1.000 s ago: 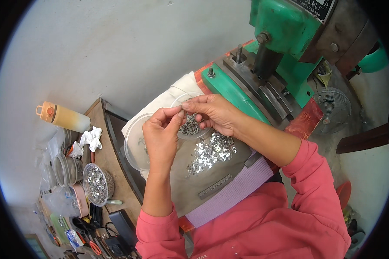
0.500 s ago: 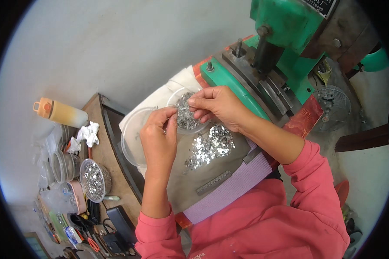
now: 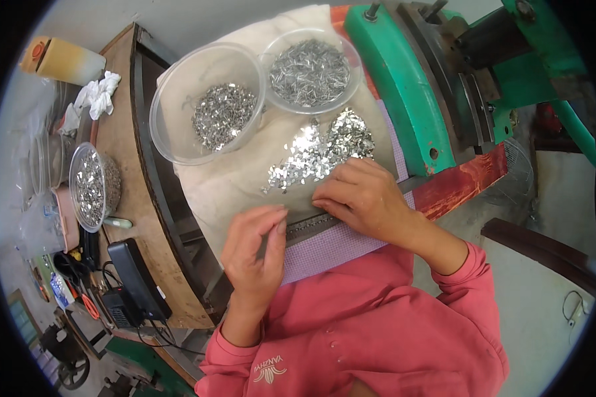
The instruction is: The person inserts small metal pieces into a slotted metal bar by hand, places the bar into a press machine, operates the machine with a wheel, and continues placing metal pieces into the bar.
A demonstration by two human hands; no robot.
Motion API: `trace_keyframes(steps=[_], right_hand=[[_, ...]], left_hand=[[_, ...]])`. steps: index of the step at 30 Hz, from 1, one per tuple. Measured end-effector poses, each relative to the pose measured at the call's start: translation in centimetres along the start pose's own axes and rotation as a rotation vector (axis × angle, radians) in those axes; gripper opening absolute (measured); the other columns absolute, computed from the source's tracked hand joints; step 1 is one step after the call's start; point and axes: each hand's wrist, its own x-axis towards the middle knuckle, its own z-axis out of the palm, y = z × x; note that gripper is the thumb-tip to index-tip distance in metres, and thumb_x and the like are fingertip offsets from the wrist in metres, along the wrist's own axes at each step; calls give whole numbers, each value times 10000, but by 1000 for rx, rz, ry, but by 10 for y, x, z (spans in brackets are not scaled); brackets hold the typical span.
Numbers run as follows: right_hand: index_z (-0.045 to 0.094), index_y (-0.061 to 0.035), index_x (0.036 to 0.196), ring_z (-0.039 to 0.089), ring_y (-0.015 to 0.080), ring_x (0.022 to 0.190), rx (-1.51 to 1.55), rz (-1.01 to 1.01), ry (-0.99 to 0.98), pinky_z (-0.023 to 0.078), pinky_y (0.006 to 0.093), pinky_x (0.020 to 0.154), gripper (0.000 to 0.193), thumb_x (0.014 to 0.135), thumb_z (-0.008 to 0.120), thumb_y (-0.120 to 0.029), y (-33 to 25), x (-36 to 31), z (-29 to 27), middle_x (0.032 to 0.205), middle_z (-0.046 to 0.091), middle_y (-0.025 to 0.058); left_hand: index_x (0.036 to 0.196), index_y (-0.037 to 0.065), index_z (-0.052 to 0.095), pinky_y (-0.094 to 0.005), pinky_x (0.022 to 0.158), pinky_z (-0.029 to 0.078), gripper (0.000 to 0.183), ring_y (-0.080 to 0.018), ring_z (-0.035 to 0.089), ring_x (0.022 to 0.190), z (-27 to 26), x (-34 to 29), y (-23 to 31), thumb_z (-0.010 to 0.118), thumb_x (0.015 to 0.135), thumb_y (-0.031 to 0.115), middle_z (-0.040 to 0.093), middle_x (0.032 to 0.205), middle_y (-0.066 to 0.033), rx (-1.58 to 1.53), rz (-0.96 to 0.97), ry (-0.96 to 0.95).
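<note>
My left hand (image 3: 255,248) hovers by the left end of a narrow dark metal strip (image 3: 308,226) with a row of small marks or slots. Its thumb and fingertips come together in a pinch; anything between them is too small to make out. My right hand (image 3: 367,198) rests over the strip's right part, fingers bent and pinched, their grip hidden. Just beyond lies a loose pile of small shiny metal pieces (image 3: 321,155) on a beige cloth (image 3: 205,192). Behind it stand a clear tub (image 3: 159,122) partly filled with small metal parts and a clear round tub (image 3: 357,69) of thin metal pins.
A green machine (image 3: 397,99) stands at the right, beside a red board (image 3: 463,182). On the wooden table (image 3: 149,218) at left are another tub of metal pieces (image 3: 89,192), a yellow bottle (image 3: 66,61), crumpled tissue (image 3: 99,96) and a black device (image 3: 139,278). A purple mat (image 3: 338,250) edges my lap.
Both hands have come down toward me, from above the tubs to the metal strip. The view has tilted down, so the tubs and pile show fully.
</note>
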Motion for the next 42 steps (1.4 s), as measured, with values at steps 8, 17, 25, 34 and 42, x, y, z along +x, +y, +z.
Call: trace_keyframes(steps=[8, 17, 25, 34, 42], right_hand=[[658, -117, 790, 561, 222, 815, -183, -8, -78, 437, 368, 711, 131, 757, 779, -154, -10, -4, -3, 807, 553, 16], [725, -126, 840, 552, 217, 819, -171, -14, -29, 416, 362, 712, 129, 739, 803, -132, -9, -2, -1, 808, 586, -8], [740, -158, 859, 565, 195, 866, -227, -58, -11, 393, 365, 780, 189, 695, 829, -132, -13, 3, 9, 830, 608, -36], [757, -177, 878, 545, 222, 883, -362, -117, -45, 356, 384, 823, 249, 646, 833, -130, -23, 4, 10, 820, 612, -31], [774, -164, 850, 535, 218, 887, -390, -71, -102, 340, 370, 840, 201, 660, 832, -132, -31, 16, 11, 826, 605, -26]], left_hand=[[1037, 43, 696, -424, 917, 466, 361, -333, 595, 1064, -8, -29, -9, 812, 695, 52, 654, 1143, -121, 240, -25, -280], [989, 56, 692, -436, 942, 440, 341, -331, 607, 1127, -17, -30, -18, 825, 674, 50, 664, 1130, -95, 194, -7, -339], [1007, 48, 723, -448, 1041, 423, 325, -323, 616, 1207, -20, -64, -20, 825, 699, 54, 696, 1179, -111, 230, -129, -121], [1004, 70, 733, -432, 988, 444, 296, -276, 634, 1162, -8, -62, -26, 828, 727, 112, 701, 1164, -60, 176, -117, -32], [977, 75, 727, -406, 968, 445, 286, -251, 636, 1147, -7, -64, -27, 835, 718, 129, 701, 1157, -43, 118, -106, 16]])
